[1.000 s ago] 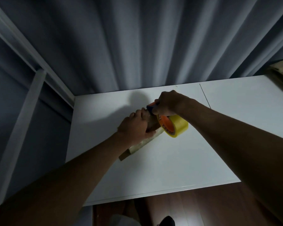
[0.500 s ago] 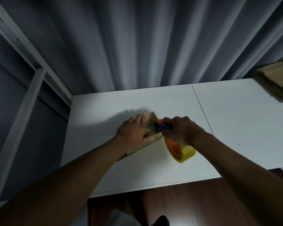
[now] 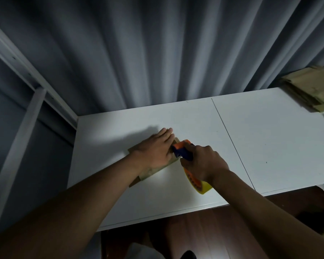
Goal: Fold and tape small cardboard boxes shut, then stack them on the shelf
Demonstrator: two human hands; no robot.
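Pressing my left hand [image 3: 156,149] flat, fingers straight and together, on the small flattened brown cardboard box [image 3: 152,170], I grip the blue-and-orange handheld tape dispenser [image 3: 181,150] in my right hand [image 3: 202,164], fingers curled round its handle. Its nose meets the box's right edge just beside my left fingers, and the yellow roll of packing tape [image 3: 199,184] on it hangs toward me below my right wrist.

The risk, as I judge it, lies at that edge. If I pull the dispenser away at a slant, the strip could wrinkle or tear ragged; if my left palm lifts, the light box could slide on the smooth white tabletop [image 3: 269,137] and the seam could open. The cutting end sits very near my left fingertips, so a slip could nick them. Whether tape is already laid on the card I cannot tell; my hand covers most of it.

The box lies under my left hand, near the table's left half, its near corner poking out toward me past my wrist and its far corner showing beyond my knuckles. My right hand is just beside it on the right, not resting on it.

Farther out, a stack of flat brown cardboard blanks [image 3: 310,88] waits at the table's far right corner, well apart from both hands. A grey pleated curtain [image 3: 157,53] hangs behind, and a white metal shelf frame [image 3: 26,109] stands at the left.
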